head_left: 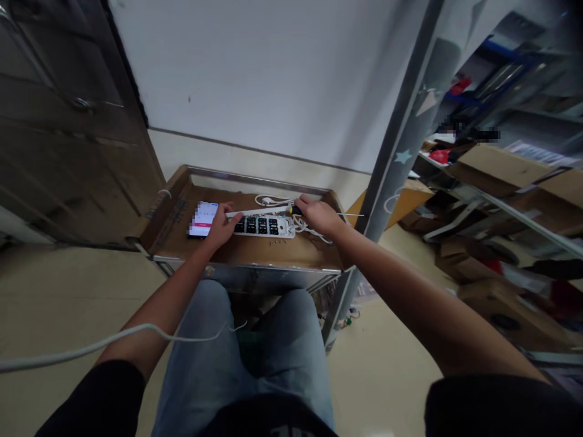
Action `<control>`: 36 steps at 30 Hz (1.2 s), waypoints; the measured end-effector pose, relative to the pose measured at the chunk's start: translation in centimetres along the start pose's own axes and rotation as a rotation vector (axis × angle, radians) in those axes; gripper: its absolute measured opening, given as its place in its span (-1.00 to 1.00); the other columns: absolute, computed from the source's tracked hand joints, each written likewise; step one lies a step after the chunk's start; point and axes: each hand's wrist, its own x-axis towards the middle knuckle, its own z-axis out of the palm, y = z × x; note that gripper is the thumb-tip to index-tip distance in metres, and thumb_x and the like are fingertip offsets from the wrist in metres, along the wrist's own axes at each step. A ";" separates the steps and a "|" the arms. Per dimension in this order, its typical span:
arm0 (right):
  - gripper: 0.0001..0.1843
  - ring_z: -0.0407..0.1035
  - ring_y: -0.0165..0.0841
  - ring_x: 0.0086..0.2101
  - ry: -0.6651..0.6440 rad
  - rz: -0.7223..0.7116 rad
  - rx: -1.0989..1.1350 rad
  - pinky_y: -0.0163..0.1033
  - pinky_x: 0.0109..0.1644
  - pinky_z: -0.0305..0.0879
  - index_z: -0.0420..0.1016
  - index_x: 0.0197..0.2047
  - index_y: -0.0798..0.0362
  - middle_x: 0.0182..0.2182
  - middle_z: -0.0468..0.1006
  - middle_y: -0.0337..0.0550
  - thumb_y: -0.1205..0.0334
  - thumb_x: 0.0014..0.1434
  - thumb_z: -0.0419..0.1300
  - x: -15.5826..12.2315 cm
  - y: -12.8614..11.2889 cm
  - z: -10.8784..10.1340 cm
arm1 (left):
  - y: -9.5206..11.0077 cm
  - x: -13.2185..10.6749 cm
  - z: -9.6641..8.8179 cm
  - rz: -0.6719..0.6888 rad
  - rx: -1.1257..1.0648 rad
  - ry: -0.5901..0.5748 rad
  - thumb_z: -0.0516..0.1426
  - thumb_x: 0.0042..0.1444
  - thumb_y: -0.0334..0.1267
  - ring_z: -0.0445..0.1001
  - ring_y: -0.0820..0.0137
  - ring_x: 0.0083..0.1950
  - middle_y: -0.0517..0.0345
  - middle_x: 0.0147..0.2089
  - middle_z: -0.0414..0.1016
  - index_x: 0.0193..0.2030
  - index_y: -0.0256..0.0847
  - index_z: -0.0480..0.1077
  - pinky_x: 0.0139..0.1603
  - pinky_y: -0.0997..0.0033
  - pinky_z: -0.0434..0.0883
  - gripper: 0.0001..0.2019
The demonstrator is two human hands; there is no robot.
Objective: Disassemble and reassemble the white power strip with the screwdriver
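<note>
A white power strip with black sockets lies on the brown-topped cart in front of me. At its left end, my left hand is closed on the strip's white casing, whose raised long edge runs along the far side. My right hand is wrapped round a screwdriver with a black and yellow handle. The handle points left over the strip's right end, and a thin shaft sticks out to the right. A white cord and plug lie behind the strip. Left of it rests a lit phone.
The cart has a raised metal rim and stands against a white wall panel. A grey post rises close to its right. Shelves with cardboard boxes stand further right. A white cable crosses above my left forearm.
</note>
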 end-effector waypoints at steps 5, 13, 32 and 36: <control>-0.54 0.43 -0.33 0.06 -0.014 -0.100 -0.127 -0.11 0.17 0.52 0.36 0.32 0.13 0.20 0.42 0.04 0.10 0.46 0.16 -1.3 -0.3 0.1 | 0.5 -0.6 -1.2 0.025 0.091 -0.122 0.16 0.16 0.10 0.37 0.16 0.46 -0.27 0.41 0.39 -0.19 -0.07 0.08 0.43 0.14 0.28 -0.62; -0.56 0.39 -0.29 0.13 -0.052 -0.219 -0.241 -0.11 0.19 0.48 0.35 0.33 0.14 0.25 0.37 0.06 0.14 0.48 0.11 -2.0 0.2 1.5 | 0.7 1.2 -2.0 -0.035 0.306 -0.319 0.31 -0.09 0.37 0.49 0.19 -0.14 0.00 -0.09 0.60 -0.23 -0.08 0.25 -0.09 0.20 0.39 -0.39; -0.47 0.46 -0.34 0.03 -0.112 -0.107 -0.218 -0.13 0.10 0.57 0.34 0.36 0.12 0.18 0.44 0.05 0.03 0.46 0.18 -1.3 -1.0 5.1 | -0.3 5.7 -1.4 0.054 0.623 -0.510 0.46 -0.45 0.34 0.25 -0.29 0.46 -0.41 0.40 0.28 0.38 -0.32 0.34 0.51 -0.09 0.23 0.23; -0.46 0.47 -0.34 0.03 -0.135 -0.063 -0.188 -0.13 0.10 0.58 0.34 0.37 0.12 0.18 0.44 0.04 0.02 0.46 0.19 -1.6 -1.4 6.1 | -0.4 6.1 -0.9 0.071 0.731 -0.581 0.40 -0.43 0.44 0.23 -0.25 0.47 -0.32 0.41 0.26 0.43 -0.27 0.33 0.53 -0.07 0.22 0.28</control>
